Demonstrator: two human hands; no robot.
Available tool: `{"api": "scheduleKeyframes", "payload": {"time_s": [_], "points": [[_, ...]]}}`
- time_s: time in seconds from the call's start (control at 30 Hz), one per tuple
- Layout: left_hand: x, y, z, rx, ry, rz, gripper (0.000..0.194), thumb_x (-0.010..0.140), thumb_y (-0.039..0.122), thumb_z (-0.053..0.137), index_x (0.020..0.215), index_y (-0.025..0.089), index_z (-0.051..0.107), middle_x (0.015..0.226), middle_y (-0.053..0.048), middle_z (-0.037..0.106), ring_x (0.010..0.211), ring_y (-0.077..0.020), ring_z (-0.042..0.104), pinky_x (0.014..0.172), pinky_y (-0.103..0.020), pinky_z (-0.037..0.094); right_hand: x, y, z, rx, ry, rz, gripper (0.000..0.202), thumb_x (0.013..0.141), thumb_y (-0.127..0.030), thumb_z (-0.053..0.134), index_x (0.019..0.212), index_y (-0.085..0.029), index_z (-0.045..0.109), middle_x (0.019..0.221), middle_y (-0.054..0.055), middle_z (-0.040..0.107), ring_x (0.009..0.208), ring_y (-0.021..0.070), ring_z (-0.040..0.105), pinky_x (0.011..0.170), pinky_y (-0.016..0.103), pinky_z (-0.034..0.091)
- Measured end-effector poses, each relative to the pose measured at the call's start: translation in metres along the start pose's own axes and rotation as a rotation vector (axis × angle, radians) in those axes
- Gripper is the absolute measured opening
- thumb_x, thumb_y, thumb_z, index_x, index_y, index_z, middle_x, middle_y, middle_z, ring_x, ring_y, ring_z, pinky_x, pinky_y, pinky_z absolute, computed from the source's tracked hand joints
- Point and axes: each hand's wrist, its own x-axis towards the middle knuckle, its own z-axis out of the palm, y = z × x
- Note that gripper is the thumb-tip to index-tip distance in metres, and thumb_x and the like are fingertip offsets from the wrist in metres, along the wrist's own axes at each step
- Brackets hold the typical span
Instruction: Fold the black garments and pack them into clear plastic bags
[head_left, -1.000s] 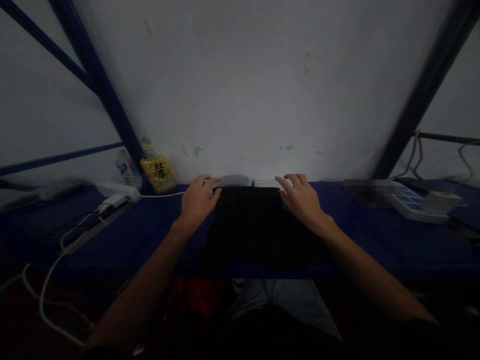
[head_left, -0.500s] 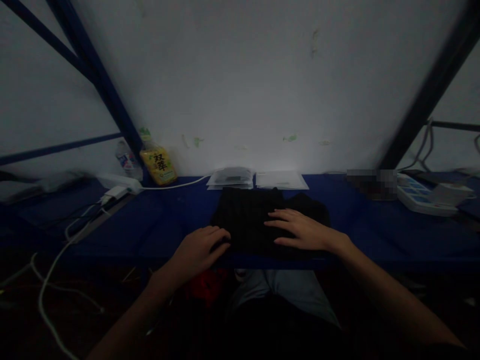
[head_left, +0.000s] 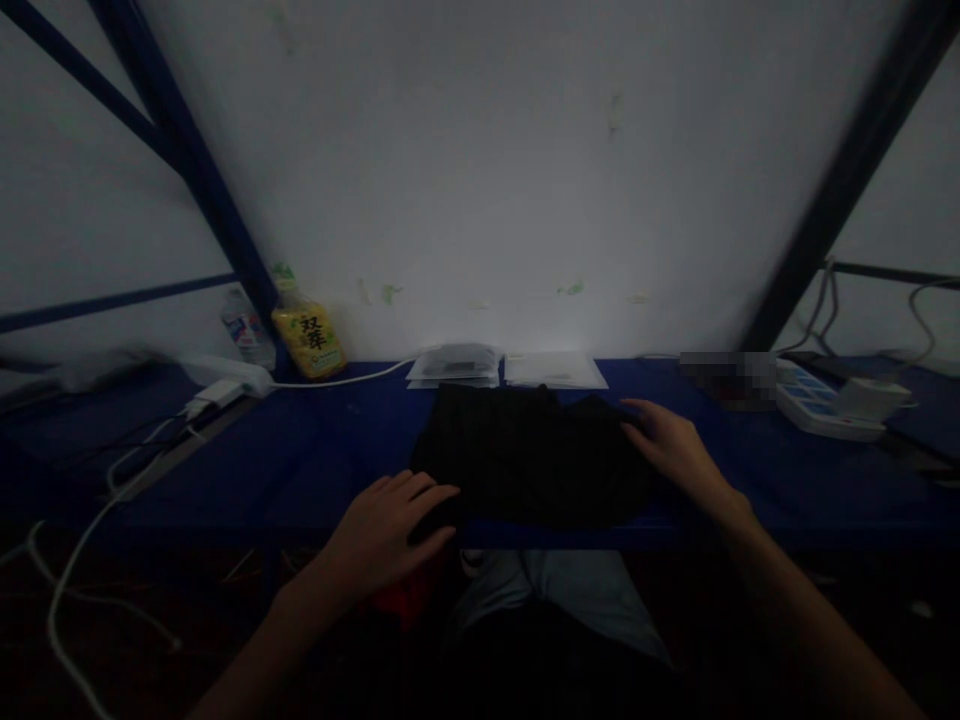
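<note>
A dark black cloth (head_left: 517,455), likely a garment, is spread on the blue table before me; its folds are hard to make out in the dim light. At its lower left edge rests my left hand (head_left: 394,525), palm down, with thumb and fingers apart. My right hand (head_left: 679,450) is at the cloth's upper right edge, its thumb and forefinger closed about the fabric there. The other fingers of that hand are partly hidden.
Behind the cloth, flat packets (head_left: 455,365) and white sheets (head_left: 555,370) lie by the wall. To the left stand a yellow package (head_left: 311,340), a clear bottle (head_left: 247,330) and a white charger (head_left: 216,398) with cables. A white power strip (head_left: 821,405) sits at right on the blue table (head_left: 315,450).
My right hand has moved from lying flat on the cloth to its right edge and taken hold there. My left hand stays by the left edge. The view has shifted slightly.
</note>
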Motion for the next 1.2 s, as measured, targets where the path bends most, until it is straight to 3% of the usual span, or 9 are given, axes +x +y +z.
{"api": "scheduleKeyframes", "payload": {"time_s": [0.13, 0.27, 0.33, 0.43, 0.5, 0.57, 0.73, 0.97, 1.2], "points": [[-0.002, 0.002, -0.004, -0.009, -0.002, -0.025, 0.038, 0.088, 0.041, 0.058, 0.124, 0.029, 0.056, 0.11, -0.002, 0.064, 0.099, -0.021, 0.059, 0.084, -0.034, 0.044, 0.007, -0.008, -0.005, -0.001, -0.1, -0.011, 0.032, 0.09, -0.025, 0.044, 0.117, -0.022, 0.061, 0.098, 0.005, 0.069, 0.085, 0.021, 0.064, 0.074, 0.032, 0.051], [-0.003, -0.003, -0.001, -0.01, 0.057, -0.042, 0.023, 0.095, 0.033, 0.047, 0.11, 0.026, 0.064, 0.104, -0.001, 0.067, 0.095, -0.018, 0.061, 0.081, -0.031, 0.045, 0.003, -0.033, -0.015, -0.231, 0.07, -0.003, 0.03, 0.092, -0.026, 0.044, 0.113, -0.021, 0.064, 0.099, 0.01, 0.065, 0.095, 0.027, 0.058, 0.076, 0.039, 0.05], [-0.002, -0.005, 0.002, 0.012, 0.094, -0.028, 0.022, 0.095, 0.027, 0.047, 0.106, 0.025, 0.065, 0.1, -0.001, 0.068, 0.091, -0.0175, 0.061, 0.078, -0.031, 0.046, -0.003, -0.055, -0.021, -0.195, 0.123, -0.143, 0.029, 0.093, -0.028, 0.046, 0.113, -0.02, 0.065, 0.1, 0.012, 0.063, 0.098, 0.0276, 0.055, 0.08, 0.041, 0.049], [-0.001, -0.003, 0.004, 0.063, 0.182, 0.0, 0.019, 0.093, 0.024, 0.049, 0.105, 0.023, 0.064, 0.097, -0.002, 0.068, 0.088, -0.0181, 0.061, 0.077, -0.032, 0.045, -0.016, -0.094, -0.025, 0.009, -0.055, -0.477, 0.03, 0.093, -0.033, 0.049, 0.118, -0.022, 0.062, 0.105, 0.01, 0.063, 0.098, 0.0234, 0.054, 0.084, 0.038, 0.049], [-0.002, 0.002, 0.004, 0.084, 0.25, 0.031, 0.018, 0.092, 0.027, 0.052, 0.105, 0.021, 0.063, 0.097, -0.003, 0.068, 0.088, -0.019, 0.061, 0.077, -0.033, 0.045, -0.024, -0.116, -0.021, 0.049, -0.187, -0.596, 0.04, 0.091, -0.041, 0.053, 0.125, -0.022, 0.057, 0.107, 0.009, 0.062, 0.098, 0.0231, 0.054, 0.081, 0.037, 0.05], [-0.005, 0.008, 0.005, 0.097, 0.282, 0.073, 0.018, 0.09, 0.031, 0.056, 0.102, 0.02, 0.063, 0.101, -0.005, 0.067, 0.09, -0.0204, 0.061, 0.078, -0.034, 0.045, -0.031, -0.129, -0.014, 0.008, -0.238, -0.635, 0.046, 0.089, -0.044, 0.056, 0.129, -0.021, 0.054, 0.106, 0.01, 0.061, 0.096, 0.0239, 0.054, 0.08, 0.038, 0.05], [-0.016, 0.016, 0.014, 0.162, 0.322, 0.05, 0.019, 0.089, 0.031, 0.058, 0.103, 0.019, 0.063, 0.11, -0.007, 0.066, 0.097, -0.0228, 0.061, 0.082, -0.036, 0.045, -0.034, -0.13, 0.003, -0.101, -0.24, -0.587, 0.041, 0.089, -0.034, 0.057, 0.128, -0.02, 0.054, 0.101, 0.009, 0.061, 0.092, 0.0234, 0.055, 0.079, 0.038, 0.048], [-0.019, 0.024, 0.024, 0.158, 0.446, 0.08, 0.012, 0.09, 0.025, 0.058, 0.097, 0.02, 0.067, 0.118, -0.007, 0.065, 0.107, -0.0245, 0.059, 0.089, -0.04, 0.041, -0.035, -0.125, 0.006, -0.066, -0.256, -0.57, 0.033, 0.091, -0.031, 0.053, 0.123, -0.022, 0.058, 0.1, 0.008, 0.06, 0.093, 0.0215, 0.054, 0.081, 0.036, 0.045], [-0.013, 0.031, 0.032, 0.138, 0.482, 0.126, 0.026, 0.089, 0.011, 0.055, 0.113, 0.02, 0.063, 0.094, -0.003, 0.071, 0.088, -0.018, 0.063, 0.084, -0.036, 0.041, -0.036, -0.128, 0.008, -0.094, -0.272, -0.551, 0.032, 0.092, -0.031, 0.051, 0.122, -0.022, 0.058, 0.1, 0.008, 0.059, 0.093, 0.0223, 0.053, 0.08, 0.036, 0.044]]}}
